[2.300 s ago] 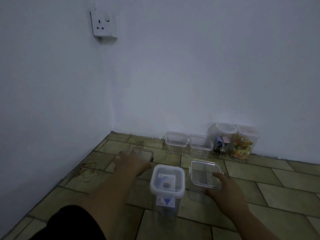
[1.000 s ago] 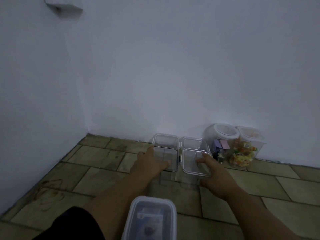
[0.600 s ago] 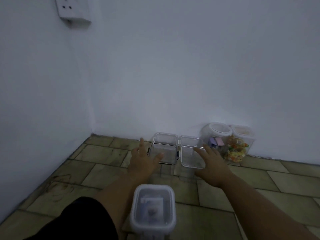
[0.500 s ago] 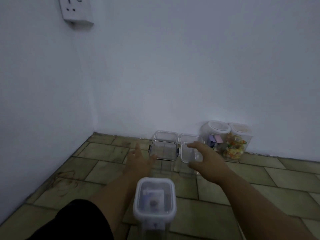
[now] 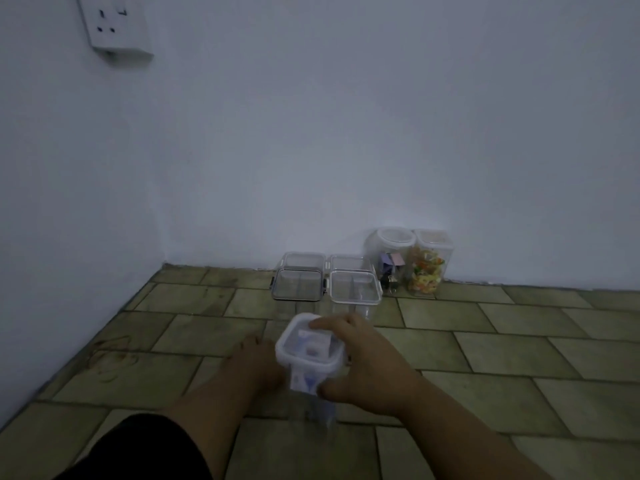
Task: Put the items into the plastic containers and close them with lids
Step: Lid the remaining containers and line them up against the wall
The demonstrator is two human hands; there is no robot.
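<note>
A tall clear plastic container (image 5: 309, 355) with a white lid and a blue-and-white packet inside stands on the tiled floor in front of me. My right hand (image 5: 363, 362) grips it near the top, fingers on the lid's far edge and thumb on its near side. My left hand (image 5: 254, 362) is at the container's left side, partly hidden behind it. Further back stand two lidded clear containers, a dark-rimmed container (image 5: 298, 284) on the left and a white-rimmed container (image 5: 355, 287) on the right.
Against the wall stand two more small clear boxes (image 5: 304, 260) and two filled jars, one jar with purple items (image 5: 393, 258) and one jar with yellow-orange items (image 5: 429, 263). A wall socket (image 5: 116, 26) is at upper left. Walls meet at a corner on the left.
Both hands have drawn back from the two lidded containers near the wall. My right hand has taken hold of the near white-lidded container, and my left hand has come to its side.
</note>
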